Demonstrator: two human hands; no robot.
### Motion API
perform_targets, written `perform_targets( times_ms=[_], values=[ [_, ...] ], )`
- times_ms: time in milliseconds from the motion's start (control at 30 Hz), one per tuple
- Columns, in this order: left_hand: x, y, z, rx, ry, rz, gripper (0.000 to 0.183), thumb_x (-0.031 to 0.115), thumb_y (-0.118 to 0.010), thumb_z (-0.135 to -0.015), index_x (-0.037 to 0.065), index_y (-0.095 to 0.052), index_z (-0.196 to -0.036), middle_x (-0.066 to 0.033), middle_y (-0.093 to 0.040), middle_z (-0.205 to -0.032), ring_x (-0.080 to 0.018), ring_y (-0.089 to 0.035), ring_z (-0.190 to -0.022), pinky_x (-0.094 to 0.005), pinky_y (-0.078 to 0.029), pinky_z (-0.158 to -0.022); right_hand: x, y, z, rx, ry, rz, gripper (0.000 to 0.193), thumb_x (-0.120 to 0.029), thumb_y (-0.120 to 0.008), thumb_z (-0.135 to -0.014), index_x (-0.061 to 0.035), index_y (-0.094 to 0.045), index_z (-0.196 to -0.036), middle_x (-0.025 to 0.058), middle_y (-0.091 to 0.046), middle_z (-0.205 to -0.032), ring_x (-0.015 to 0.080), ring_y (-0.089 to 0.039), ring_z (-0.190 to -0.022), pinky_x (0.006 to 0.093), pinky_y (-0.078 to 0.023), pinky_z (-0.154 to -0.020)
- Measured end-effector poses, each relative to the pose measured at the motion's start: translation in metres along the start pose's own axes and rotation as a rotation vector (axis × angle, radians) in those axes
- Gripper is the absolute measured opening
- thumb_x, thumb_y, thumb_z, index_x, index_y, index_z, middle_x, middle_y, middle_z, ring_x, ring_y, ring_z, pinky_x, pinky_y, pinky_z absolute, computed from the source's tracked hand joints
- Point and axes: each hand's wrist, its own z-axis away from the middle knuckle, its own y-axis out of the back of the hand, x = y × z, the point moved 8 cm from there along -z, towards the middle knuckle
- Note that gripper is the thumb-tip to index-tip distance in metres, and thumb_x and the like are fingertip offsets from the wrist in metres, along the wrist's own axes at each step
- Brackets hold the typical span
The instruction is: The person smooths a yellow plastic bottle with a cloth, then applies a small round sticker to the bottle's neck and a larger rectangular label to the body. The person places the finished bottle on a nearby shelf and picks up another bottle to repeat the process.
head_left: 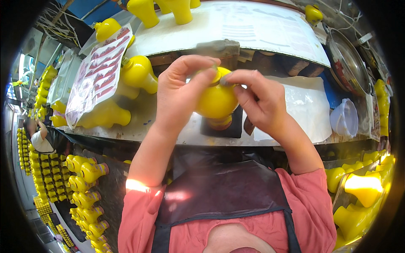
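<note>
A glossy yellow vase [217, 102] with a round shoulder and narrower foot stands in front of me on a dark square pad [232, 130]. My left hand [180, 86] is closed at the left of its narrow top, thumb and fingers against the neck. From the other side, my right hand [262, 93] pinches at the rim of that top, its fingertips looking greyish. Whether a small piece sits between my fingers is hidden. Left of the vase, another yellow vase [139, 71] lies on its side, partly behind a printed sheet [99, 69] with reddish-brown patterns.
A white board [249, 31] lies across the back, bearing yellow vases [143, 12]. At the right are a translucent bucket [344, 118], a round metal basin [348, 59] and white paper [297, 109]. Rows of yellow vases [86, 185] flank me, and another person [42, 139] is far left.
</note>
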Motion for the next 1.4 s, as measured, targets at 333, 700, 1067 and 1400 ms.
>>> perform_targets(
  times_ms=[333,700,1067,1400],
  values=[
    [0.018,0.000,0.001,-0.048,-0.073,-0.330,0.011,0.000,-0.078,-0.083,0.003,-0.071,-0.091,-0.0041,-0.073,-0.100,-0.0120,-0.065,-0.100,-0.0289,-0.051,-0.095,-0.021,-0.006,0.005,-0.018,0.206,0.067,0.023,0.003,-0.067,-0.091,-0.0071,-0.071,-0.112,0.0103,-0.074,-0.093,0.0244,-0.070,-0.069,0.0313,-0.054,-0.062],
    [0.005,0.005,0.000,-0.037,-0.103,-0.136,0.018,-0.002,-0.079,-0.081,0.004,-0.071,-0.096,-0.0074,-0.073,-0.110,-0.0129,-0.065,-0.102,-0.0317,-0.049,-0.099,-0.010,0.004,-0.005,-0.021,0.120,-0.039,0.023,0.001,-0.066,-0.089,-0.0077,-0.071,-0.111,0.0145,-0.072,-0.094,0.0324,-0.070,-0.076,0.0359,-0.055,-0.066],
    [0.024,0.002,0.003,-0.110,-0.270,-0.581,0.017,0.003,-0.081,-0.084,0.008,-0.070,-0.095,-0.0027,-0.075,-0.101,-0.0152,-0.066,-0.103,-0.0456,-0.029,-0.118,0.037,-0.004,-0.034,-0.126,-0.390,-0.368,0.024,-0.013,-0.059,-0.098,-0.0018,-0.066,-0.118,-0.0032,-0.061,-0.081,0.0040,-0.051,-0.064,0.0192,-0.040,-0.060],
    [0.064,-0.024,0.028,0.047,-0.732,-1.113,0.016,0.024,-0.081,-0.077,0.016,-0.071,-0.086,-0.0027,-0.064,-0.105,-0.0273,-0.059,-0.102,-0.0451,-0.041,-0.094,0.031,-0.012,-0.050,-0.459,-0.651,-0.572,0.027,-0.021,-0.056,-0.098,-0.0045,-0.061,-0.119,-0.0044,-0.051,-0.063,0.0037,-0.041,-0.042,0.0215,-0.028,-0.040]
  ],
)
